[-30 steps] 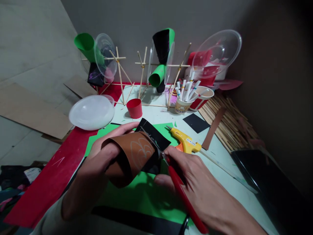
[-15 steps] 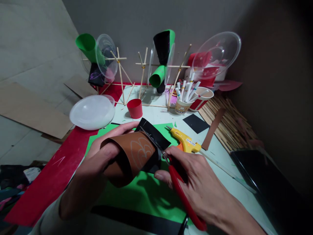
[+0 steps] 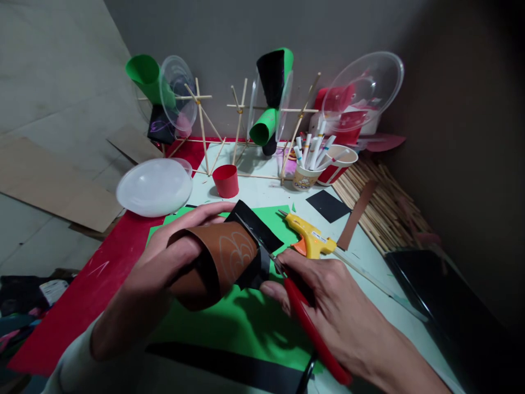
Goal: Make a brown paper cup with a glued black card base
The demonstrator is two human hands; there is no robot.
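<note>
The left hand (image 3: 164,268) grips a curled brown paper sheet (image 3: 221,257) with a matte black edge above smooth green paper (image 3: 246,323). The right hand (image 3: 328,306) clasps red-handled scissors (image 3: 303,323), blades at that edge.

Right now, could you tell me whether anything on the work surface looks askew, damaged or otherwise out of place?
Nothing looks damaged or spilled. The yellow glue gun lies on its side beside the green sheet, and a clear dome lid leans tilted against the back wall. The left hand holds the curled brown paper while the right hand works the red scissors.
</note>
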